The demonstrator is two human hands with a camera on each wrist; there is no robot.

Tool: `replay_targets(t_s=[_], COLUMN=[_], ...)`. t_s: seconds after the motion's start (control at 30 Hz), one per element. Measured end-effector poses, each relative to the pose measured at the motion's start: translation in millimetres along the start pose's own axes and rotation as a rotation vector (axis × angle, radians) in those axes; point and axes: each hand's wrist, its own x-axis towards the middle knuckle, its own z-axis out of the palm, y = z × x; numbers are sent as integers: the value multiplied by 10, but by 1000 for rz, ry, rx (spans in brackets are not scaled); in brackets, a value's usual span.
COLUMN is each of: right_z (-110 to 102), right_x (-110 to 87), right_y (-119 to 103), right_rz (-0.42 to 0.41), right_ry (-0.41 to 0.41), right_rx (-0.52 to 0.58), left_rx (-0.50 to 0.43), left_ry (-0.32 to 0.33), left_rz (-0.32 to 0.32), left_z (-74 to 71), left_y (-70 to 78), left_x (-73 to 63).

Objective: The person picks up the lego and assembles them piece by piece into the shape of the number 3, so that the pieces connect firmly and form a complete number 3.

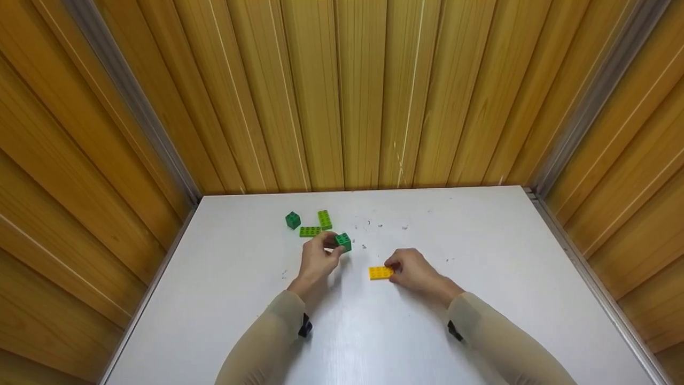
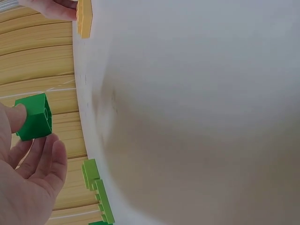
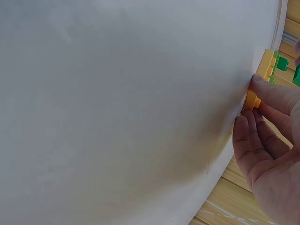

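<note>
Wood-grain panels (image 1: pixel 358 96) wall in three sides of this little booth, grey metal trim (image 1: pixel 133 96) running down the corners, and within them stretches a broad white table (image 1: pixel 214 331), scuffed with dark marks (image 1: pixel 404 228) beyond the hands. Up from the bottom come two khaki sleeves (image 1: pixel 262 342), a black strap (image 1: pixel 305 325) showing at the left cuff and a black piece (image 1: pixel 455 330) at the right. On to the hands, both busy! Left hand (image 1: pixel 317 260) has a firm pinch, thumb against fingers, on a green block (image 1: pixel 343 242) lifted clear of the tabletop; the left wrist view catches its hollow side, open, with a round tube inside. Right hand (image 1: pixel 417 270) pinches the near end of a yellow plate (image 1: pixel 378 273), studs up, out in front and to the right of that block; whether it touches the table, I cannot tell. Just past the left hand, a pair of lime plates: one lying crosswise (image 1: pixel 310 231), the other pointing away (image 1: pixel 325 220), set close at roughly right angles. And out to their left, a second green block (image 1: pixel 293 220) sits on the white surface, just apart from both, studs showing on top.
</note>
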Motion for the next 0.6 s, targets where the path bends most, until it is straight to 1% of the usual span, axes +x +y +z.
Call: replay_targets(t_s=[0.13,0.23,0.4,0.6], right_z=[-6,-9,-8,-7], right_x=[-6,-13,-11,-7], right_y=[2,-8,-30,-43], right_rz=[-21,-25,6,28], right_ry=[2,6,5,-6], right_rx=[3,10,13,14], left_rx=[3,1,0,-19], left_ry=[-5,-12,-32,-70], left_rz=[13,11,5,-26], left_z=[24,38,58,80], left_y=[33,55,75,110], left_x=[-6,-6,-20,-41])
